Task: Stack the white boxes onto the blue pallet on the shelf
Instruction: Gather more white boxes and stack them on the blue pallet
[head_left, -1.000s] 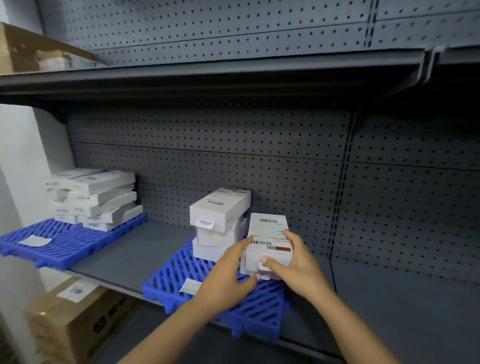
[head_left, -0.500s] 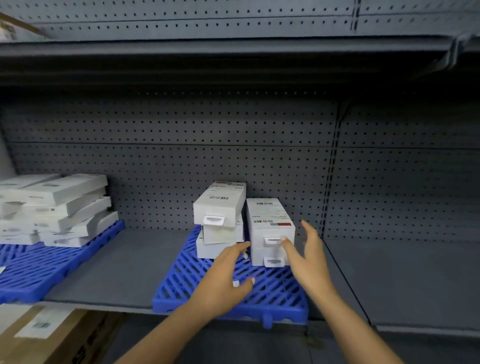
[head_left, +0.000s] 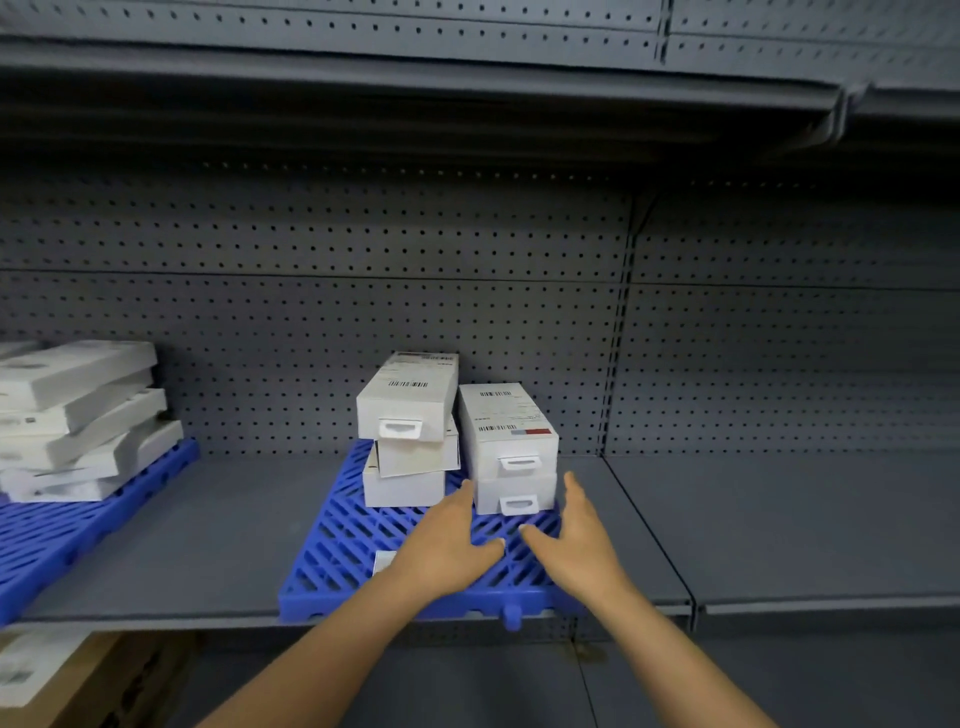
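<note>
The left hand (head_left: 447, 545) and right hand (head_left: 576, 540) are being held spread, empty, over the blue pallet (head_left: 353, 561), guessing the two-box stack (head_left: 511, 457) on it is being squared up.

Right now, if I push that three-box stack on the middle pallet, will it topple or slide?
Probably topples first: the three-box stack is uneven, its top box skewed and overhanging the one beneath. The blue pallet has an open grid that would likely snag the bottom edge. The boxes look like light cardboard, so little weight steadies them.
</note>
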